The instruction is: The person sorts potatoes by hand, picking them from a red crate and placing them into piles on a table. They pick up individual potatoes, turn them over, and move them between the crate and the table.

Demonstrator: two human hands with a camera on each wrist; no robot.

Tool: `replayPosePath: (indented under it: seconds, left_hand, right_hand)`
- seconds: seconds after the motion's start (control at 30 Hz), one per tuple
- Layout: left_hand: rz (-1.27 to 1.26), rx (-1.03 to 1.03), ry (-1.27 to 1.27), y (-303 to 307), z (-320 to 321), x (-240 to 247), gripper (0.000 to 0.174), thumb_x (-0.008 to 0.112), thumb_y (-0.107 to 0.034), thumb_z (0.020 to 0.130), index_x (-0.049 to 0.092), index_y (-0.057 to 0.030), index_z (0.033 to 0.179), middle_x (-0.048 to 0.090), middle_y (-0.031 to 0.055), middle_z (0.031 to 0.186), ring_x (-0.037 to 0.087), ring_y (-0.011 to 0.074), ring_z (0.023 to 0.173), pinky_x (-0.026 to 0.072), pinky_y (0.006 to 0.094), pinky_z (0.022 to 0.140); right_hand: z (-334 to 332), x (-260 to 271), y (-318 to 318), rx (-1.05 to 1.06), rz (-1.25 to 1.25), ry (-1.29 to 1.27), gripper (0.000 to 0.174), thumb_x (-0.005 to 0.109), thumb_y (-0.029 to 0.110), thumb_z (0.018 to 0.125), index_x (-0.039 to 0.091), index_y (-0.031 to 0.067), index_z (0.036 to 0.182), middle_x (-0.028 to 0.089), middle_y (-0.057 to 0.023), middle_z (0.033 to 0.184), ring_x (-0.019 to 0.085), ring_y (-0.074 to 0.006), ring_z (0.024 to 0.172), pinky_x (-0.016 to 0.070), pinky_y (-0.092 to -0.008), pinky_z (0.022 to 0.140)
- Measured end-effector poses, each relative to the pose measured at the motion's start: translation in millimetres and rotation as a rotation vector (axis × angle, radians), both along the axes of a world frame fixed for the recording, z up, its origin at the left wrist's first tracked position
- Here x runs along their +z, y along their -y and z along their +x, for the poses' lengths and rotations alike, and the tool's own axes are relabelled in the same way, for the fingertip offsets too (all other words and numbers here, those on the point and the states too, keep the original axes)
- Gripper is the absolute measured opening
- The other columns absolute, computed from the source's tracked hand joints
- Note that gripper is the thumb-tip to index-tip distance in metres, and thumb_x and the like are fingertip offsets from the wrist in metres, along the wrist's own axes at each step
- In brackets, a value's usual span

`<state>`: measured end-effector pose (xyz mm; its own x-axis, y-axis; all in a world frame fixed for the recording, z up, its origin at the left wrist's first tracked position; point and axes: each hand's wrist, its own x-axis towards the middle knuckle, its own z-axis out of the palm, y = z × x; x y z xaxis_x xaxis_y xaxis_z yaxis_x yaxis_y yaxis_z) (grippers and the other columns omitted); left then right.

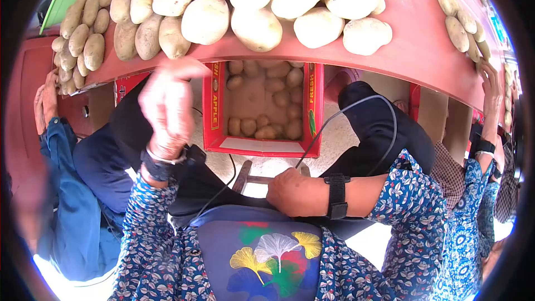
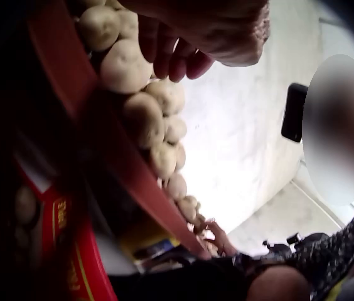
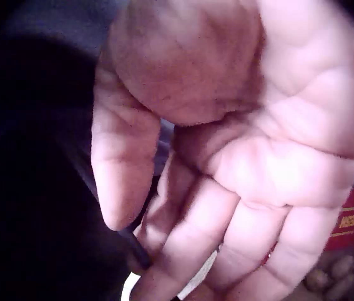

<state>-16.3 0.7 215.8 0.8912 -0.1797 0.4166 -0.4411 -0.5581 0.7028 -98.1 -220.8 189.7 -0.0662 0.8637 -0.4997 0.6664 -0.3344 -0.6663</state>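
My left hand [image 1: 170, 106] is blurred in the head view, raised in front of the table edge, just below the pile of potatoes [image 1: 206, 19]. In the left wrist view its fingers [image 2: 177, 56] hang loosely bent beside the pale potatoes [image 2: 127, 66], with nothing in them. My right hand [image 1: 295, 192] stays low by my lap, below the red apple box [image 1: 214, 111]. The right wrist view shows its bare palm [image 3: 271, 138] and relaxed, slightly bent fingers; a dark cable [image 3: 136, 248] passes by the fingertips. More potatoes [image 1: 264, 125] lie inside the box.
The red table [image 1: 412, 33] curves across the front. Smaller potato heaps sit at its left [image 1: 81, 44] and right [image 1: 465, 25]. People's hands [image 1: 47, 100] rest at the table's sides. A loose cable [image 1: 356, 100] loops over my right leg.
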Motion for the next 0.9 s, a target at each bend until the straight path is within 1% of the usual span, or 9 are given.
replayPosePath:
  seconds: [0.23, 0.33, 0.43, 0.53, 0.63, 0.67, 0.77, 0.8, 0.9]
  left_hand:
    - [0.576, -0.573, -0.989, 57, -2, -110, 0.041, 0.048, -0.025, 0.089, 0.048, -0.0058, 0.126, 0.051, 0.0176, 0.126, 0.044, 0.0319, 0.120, 0.0303, 0.0414, 0.103]
    - [0.457, -0.802, -0.989, 73, -9, -177, 0.043, 0.049, -0.021, 0.087, 0.047, -0.0058, 0.128, 0.052, 0.0183, 0.125, 0.045, 0.0345, 0.119, 0.0319, 0.0412, 0.103]
    - [0.606, -0.931, -0.712, 97, -28, -251, 0.047, 0.050, -0.011, 0.078, 0.050, -0.0069, 0.125, 0.057, 0.0213, 0.115, 0.055, 0.0389, 0.104, 0.0463, 0.0455, 0.086]
    - [0.804, -0.924, -0.977, 125, -45, -309, 0.046, 0.048, -0.013, 0.080, 0.050, -0.0043, 0.126, 0.059, 0.0247, 0.110, 0.058, 0.0389, 0.100, 0.0478, 0.0463, 0.083]
    - [0.831, -1.119, -1.142, 138, -22, -260, 0.055, 0.059, -0.014, 0.070, 0.050, 0.0032, 0.122, 0.059, 0.0258, 0.110, 0.059, 0.0375, 0.099, 0.0471, 0.0425, 0.085]
    - [0.620, -0.878, -1.034, 137, -27, -244, 0.050, 0.060, -0.015, 0.069, 0.055, 0.0050, 0.115, 0.061, 0.0258, 0.106, 0.059, 0.0373, 0.098, 0.0467, 0.0419, 0.084]
    - [0.416, -0.647, -0.652, 139, -52, -300, 0.043, 0.061, -0.017, 0.070, 0.058, 0.0048, 0.107, 0.062, 0.0250, 0.100, 0.059, 0.0368, 0.096, 0.0467, 0.0418, 0.083]
    - [0.611, -0.671, -0.729, 143, -37, -275, 0.033, 0.059, -0.016, 0.074, 0.060, 0.0024, 0.101, 0.061, 0.0241, 0.095, 0.059, 0.0374, 0.094, 0.0465, 0.0422, 0.083]
    - [0.495, -0.435, -0.782, 147, -50, -311, 0.030, 0.057, -0.015, 0.077, 0.059, 0.0011, 0.102, 0.061, 0.0243, 0.096, 0.058, 0.0374, 0.093, 0.0459, 0.0422, 0.084]
  right_hand:
    - [-1, -16, 4, -0.114, 0.099, -0.127, 0.013, 0.062, 0.012, 0.068, 0.069, 0.0041, 0.075, 0.066, -0.0140, 0.075, 0.066, -0.0279, 0.072, 0.0505, -0.0419, 0.057]
    - [10, -9, 7, -0.240, 0.170, 0.062, 0.012, 0.056, 0.013, 0.074, 0.063, 0.0035, 0.074, 0.062, -0.0105, 0.069, 0.064, -0.0257, 0.067, 0.0476, -0.0379, 0.055]
    - [5, -10, 11, -0.311, 0.340, 0.233, 0.012, 0.054, 0.015, 0.076, 0.062, 0.0058, 0.078, 0.060, -0.0077, 0.069, 0.061, -0.0233, 0.065, 0.0432, -0.0359, 0.053]
    - [2, -3, 14, -0.252, 0.387, 0.363, 0.014, 0.050, 0.016, 0.078, 0.060, 0.0064, 0.075, 0.057, -0.0067, 0.065, 0.059, -0.0213, 0.063, 0.0405, -0.0360, 0.054]
    - [16, 6, 11, -0.320, 0.291, 0.283, 0.010, 0.054, 0.014, 0.075, 0.060, 0.0066, 0.071, 0.059, -0.0089, 0.063, 0.058, -0.0213, 0.057, 0.0386, -0.0343, 0.055]
    - [17, 3, 4, -0.292, 0.142, 0.223, 0.008, 0.055, 0.013, 0.074, 0.060, 0.0071, 0.073, 0.059, -0.0088, 0.067, 0.059, -0.0198, 0.064, 0.0379, -0.0332, 0.057]
    - [24, 6, 1, -0.339, 0.134, 0.403, 0.007, 0.055, 0.013, 0.073, 0.060, 0.0076, 0.073, 0.058, -0.0078, 0.069, 0.058, -0.0187, 0.067, 0.0366, -0.0331, 0.058]
    - [17, -6, 0, -0.382, 0.139, 0.386, 0.007, 0.055, 0.013, 0.073, 0.059, 0.0074, 0.073, 0.056, -0.0073, 0.067, 0.055, -0.0187, 0.066, 0.0350, -0.0334, 0.058]
    - [16, -4, 5, -0.336, 0.203, 0.503, 0.008, 0.054, 0.014, 0.073, 0.059, 0.0075, 0.073, 0.054, -0.0072, 0.066, 0.053, -0.0179, 0.064, 0.0340, -0.0328, 0.058]
